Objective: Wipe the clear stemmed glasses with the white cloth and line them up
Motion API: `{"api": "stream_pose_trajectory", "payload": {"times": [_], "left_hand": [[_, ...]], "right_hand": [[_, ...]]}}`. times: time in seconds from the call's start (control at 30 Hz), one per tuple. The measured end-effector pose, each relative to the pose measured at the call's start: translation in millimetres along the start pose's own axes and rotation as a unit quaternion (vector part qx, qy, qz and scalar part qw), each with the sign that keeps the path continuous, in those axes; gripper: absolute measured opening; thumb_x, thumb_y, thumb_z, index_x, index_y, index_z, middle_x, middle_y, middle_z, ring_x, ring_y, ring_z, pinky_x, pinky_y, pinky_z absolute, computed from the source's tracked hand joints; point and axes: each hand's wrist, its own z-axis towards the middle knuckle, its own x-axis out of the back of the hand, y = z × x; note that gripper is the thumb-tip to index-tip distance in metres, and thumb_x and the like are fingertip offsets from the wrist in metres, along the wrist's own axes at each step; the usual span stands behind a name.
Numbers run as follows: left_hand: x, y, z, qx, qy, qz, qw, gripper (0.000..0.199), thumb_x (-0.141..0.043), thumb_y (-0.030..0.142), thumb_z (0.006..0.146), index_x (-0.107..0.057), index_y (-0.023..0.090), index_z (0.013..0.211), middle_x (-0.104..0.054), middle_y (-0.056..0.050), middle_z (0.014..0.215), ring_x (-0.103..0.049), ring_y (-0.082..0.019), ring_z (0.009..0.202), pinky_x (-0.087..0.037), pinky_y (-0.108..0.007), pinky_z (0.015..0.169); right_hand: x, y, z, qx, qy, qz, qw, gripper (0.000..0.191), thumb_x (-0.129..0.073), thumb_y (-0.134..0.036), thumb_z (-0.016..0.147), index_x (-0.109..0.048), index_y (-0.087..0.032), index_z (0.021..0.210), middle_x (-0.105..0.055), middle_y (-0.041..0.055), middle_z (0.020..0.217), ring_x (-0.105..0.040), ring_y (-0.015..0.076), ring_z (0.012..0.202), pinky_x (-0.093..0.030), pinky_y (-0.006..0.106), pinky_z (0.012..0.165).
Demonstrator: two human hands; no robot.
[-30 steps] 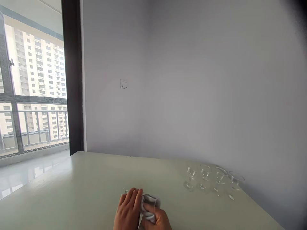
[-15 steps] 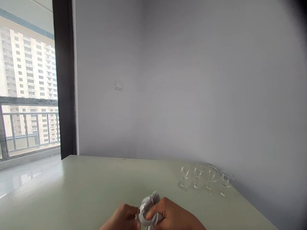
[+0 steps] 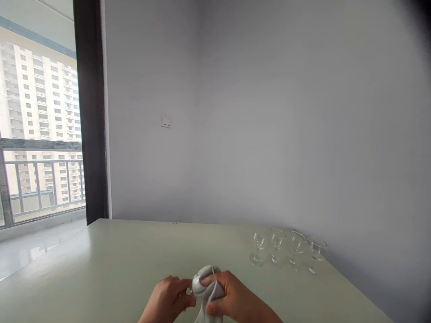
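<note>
At the bottom centre, my right hand [image 3: 232, 296] is closed on a light grey cloth [image 3: 213, 294], whose lower end hangs down between my hands. The cloth is bunched around a small clear glass [image 3: 198, 286], mostly hidden by the folds. From the left, my left hand [image 3: 170, 298] pinches the glass's stem or foot with curled fingers. Both hands are just above the pale green table.
Several clear stemmed glasses stand at the back right of the pale green table [image 3: 134, 260], one small glass [image 3: 259, 242] at their left end. Behind are a grey wall [image 3: 252, 112] with a switch [image 3: 165, 121] and, at left, a window.
Both hands and the cloth have risen slightly. The cloth has turned, and more of it now hangs below my right hand.
</note>
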Motion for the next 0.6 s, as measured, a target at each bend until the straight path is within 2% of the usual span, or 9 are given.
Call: {"api": "stream_pose_trajectory", "payload": {"times": [0.07, 0.13, 0.2, 0.27, 0.33, 0.43, 0.5, 0.57, 0.6], "left_hand": [[-4.3, 2.1, 0.4, 0.025, -0.137, -0.166, 0.976, 0.065, -0.035, 0.074, 0.075, -0.061, 0.016, 0.061, -0.051, 0.001, 0.051, -0.044, -0.011, 0.050, -0.032, -0.021, 0.048], [-13.0, 1.8, 1.0, 0.018, -0.187, -0.226, 0.956, 0.072, -0.029, 0.078, 0.073, -0.062, 0.015, 0.064, -0.051, 0.001, 0.052, -0.042, -0.009, 0.048, -0.030, -0.021, 0.046], [-21.2, -0.6, 1.9, 0.005, -0.090, -0.131, 0.987, 0.065, -0.030, 0.071, 0.080, -0.066, 0.017, 0.080, -0.061, -0.002, 0.065, -0.052, -0.013, 0.059, -0.039, -0.023, 0.055], [-24.5, -4.6, 2.6, -0.043, 0.076, 0.055, 0.995, 0.045, -0.039, 0.055, 0.086, -0.063, 0.021, 0.103, -0.068, -0.004, 0.085, -0.060, -0.019, 0.079, -0.044, -0.030, 0.075], [-20.8, -9.0, 2.7, -0.126, 0.205, 0.220, 0.945, 0.035, -0.051, 0.040, 0.086, -0.056, 0.025, 0.117, -0.069, -0.004, 0.093, -0.061, -0.020, 0.088, -0.040, -0.036, 0.088], [-7.4, -11.5, 2.3, -0.189, 0.251, 0.282, 0.907, 0.028, -0.057, 0.037, 0.083, -0.059, 0.025, 0.109, -0.068, 0.001, 0.074, -0.061, -0.016, 0.068, -0.044, -0.031, 0.079], [-0.3, -8.9, 2.8, -0.141, 0.198, 0.200, 0.949, 0.026, -0.054, 0.046, 0.083, -0.064, 0.024, 0.092, -0.064, 0.002, 0.063, -0.056, -0.014, 0.059, -0.043, -0.026, 0.067], [0.7, -4.7, 3.9, -0.045, 0.065, 0.038, 0.996, 0.049, -0.042, 0.063, 0.081, -0.064, 0.021, 0.074, -0.060, 0.002, 0.057, -0.052, -0.012, 0.053, -0.039, -0.023, 0.055], [-1.1, -2.6, 4.4, -0.007, -0.017, -0.050, 0.999, 0.060, -0.035, 0.071, 0.077, -0.063, 0.019, 0.069, -0.059, 0.001, 0.055, -0.050, -0.011, 0.051, -0.037, -0.022, 0.051]], "right_hand": [[13.2, -6.4, -8.1, 0.021, -0.065, -0.087, 0.994, 0.037, -0.072, -0.016, 0.057, -0.072, -0.023, 0.093, -0.065, -0.0031, 0.075, -0.057, 0.0144, 0.069, -0.040, 0.022, 0.062], [20.5, -9.0, -10.2, 0.015, -0.099, -0.115, 0.988, 0.032, -0.070, -0.014, 0.057, -0.074, -0.023, 0.088, -0.065, -0.0029, 0.071, -0.056, 0.0134, 0.064, -0.039, 0.022, 0.059], [17.0, -6.0, -4.6, -0.015, -0.048, -0.073, 0.996, 0.032, -0.068, -0.015, 0.057, -0.072, -0.021, 0.088, -0.061, -0.0033, 0.063, -0.055, 0.0123, 0.058, -0.040, 0.022, 0.055], [4.1, 1.1, 6.3, -0.049, 0.035, 0.057, 0.997, 0.035, -0.069, -0.020, 0.057, -0.068, -0.019, 0.091, -0.058, -0.0036, 0.062, -0.054, 0.0125, 0.053, -0.041, 0.022, 0.048], [-11.6, 8.9, 17.0, -0.067, 0.067, 0.203, 0.975, 0.038, -0.070, -0.029, 0.058, -0.063, -0.017, 0.093, -0.056, -0.0037, 0.061, -0.053, 0.0123, 0.050, -0.040, 0.022, 0.043], [-22.9, 16.3, 20.7, -0.065, 0.053, 0.252, 0.964, 0.044, -0.071, -0.035, 0.058, -0.061, -0.016, 0.097, -0.057, -0.0027, 0.064, -0.053, 0.0124, 0.051, -0.040, 0.022, 0.043], [-16.4, 17.4, 13.3, -0.045, 0.056, 0.164, 0.984, 0.047, -0.074, -0.030, 0.056, -0.063, -0.018, 0.100, -0.061, -0.0012, 0.071, -0.056, 0.0138, 0.059, -0.041, 0.022, 0.048], [-2.2, 16.0, 3.1, -0.023, 0.036, 0.062, 0.997, 0.047, -0.077, -0.023, 0.052, -0.066, -0.021, 0.097, -0.064, -0.0013, 0.077, -0.057, 0.0141, 0.063, -0.041, 0.023, 0.053], [5.1, 14.6, -1.0, -0.016, 0.014, 0.024, 0.999, 0.044, -0.077, -0.021, 0.050, -0.068, -0.022, 0.093, -0.065, -0.0017, 0.077, -0.057, 0.0137, 0.063, -0.041, 0.023, 0.055]]}}
